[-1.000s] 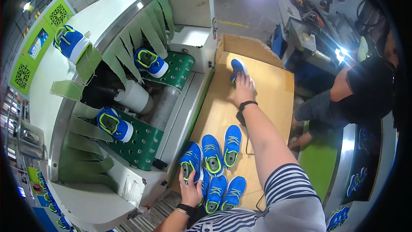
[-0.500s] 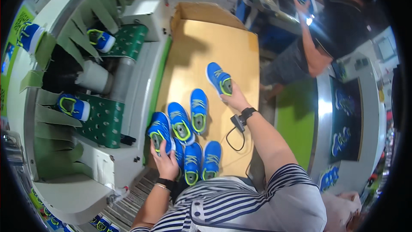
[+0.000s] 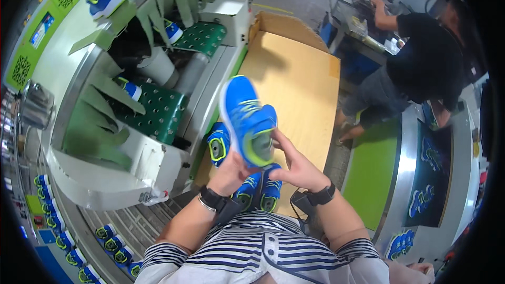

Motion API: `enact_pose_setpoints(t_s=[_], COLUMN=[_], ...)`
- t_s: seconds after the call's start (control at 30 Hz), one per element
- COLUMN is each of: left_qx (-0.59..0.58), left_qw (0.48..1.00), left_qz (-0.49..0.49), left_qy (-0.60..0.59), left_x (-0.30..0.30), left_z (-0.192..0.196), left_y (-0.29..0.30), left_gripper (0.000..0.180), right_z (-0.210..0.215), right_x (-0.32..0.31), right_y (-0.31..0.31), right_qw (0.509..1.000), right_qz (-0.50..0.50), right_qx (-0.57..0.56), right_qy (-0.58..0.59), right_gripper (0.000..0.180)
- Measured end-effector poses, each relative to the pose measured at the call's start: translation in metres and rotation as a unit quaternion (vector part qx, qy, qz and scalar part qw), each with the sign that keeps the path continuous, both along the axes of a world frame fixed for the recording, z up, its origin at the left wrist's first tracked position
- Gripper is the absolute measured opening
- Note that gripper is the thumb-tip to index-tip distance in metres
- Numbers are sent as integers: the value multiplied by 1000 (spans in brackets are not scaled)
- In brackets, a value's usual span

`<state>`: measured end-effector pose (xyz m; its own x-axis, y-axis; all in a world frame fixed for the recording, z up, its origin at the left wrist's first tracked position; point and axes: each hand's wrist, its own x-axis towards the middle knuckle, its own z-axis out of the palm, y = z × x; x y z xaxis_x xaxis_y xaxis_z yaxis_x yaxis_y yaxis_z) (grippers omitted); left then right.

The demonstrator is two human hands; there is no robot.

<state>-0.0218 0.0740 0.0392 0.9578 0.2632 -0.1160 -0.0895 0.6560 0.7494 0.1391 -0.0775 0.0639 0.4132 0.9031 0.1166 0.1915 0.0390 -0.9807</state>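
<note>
I hold a pair of small blue shoes with lime-green trim [image 3: 247, 121] raised in front of me over the wooden table [image 3: 300, 73]. My left hand [image 3: 231, 171] grips them from below at the heel end. My right hand [image 3: 294, 165] clasps them from the right side. Beneath them, several more blue shoes [image 3: 218, 144] lie on the table's near edge, partly hidden by my hands.
A white machine [image 3: 79, 73] with green perforated conveyor belts [image 3: 158, 110] and green strip curtains stands at left, blue shoes on the belts and on top. More shoes line a rack [image 3: 79, 236] at lower left. A person in black [image 3: 421, 63] works at the right.
My right hand drew the far shoe back from the table. Both hands have lifted shoes off the table and brought them together in front of me.
</note>
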Motion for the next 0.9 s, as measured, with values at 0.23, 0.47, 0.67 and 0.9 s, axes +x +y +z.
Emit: enact_pose_setpoints(t_s=[0.23,0.47,0.67,0.9], left_qx=[-180,-280,-238,184], left_qw=[921,865,878,950], left_qz=[337,403,406,228], left_qy=[-80,-104,-84,112], left_x=[-4,-4,-7,-9], left_z=[33,25,21,-4], left_y=[78,99,91,56], left_gripper=[83,85,90,57], right_z=[-110,-182,-64,62], right_x=[35,30,80,122], right_y=[58,55,79,262], right_qw=[963,963,974,969], right_qz=[-161,-226,-178,-57], right_qx=[-216,-149,-56,170], right_qy=[-21,14,127,-169], right_gripper=[97,104,78,61])
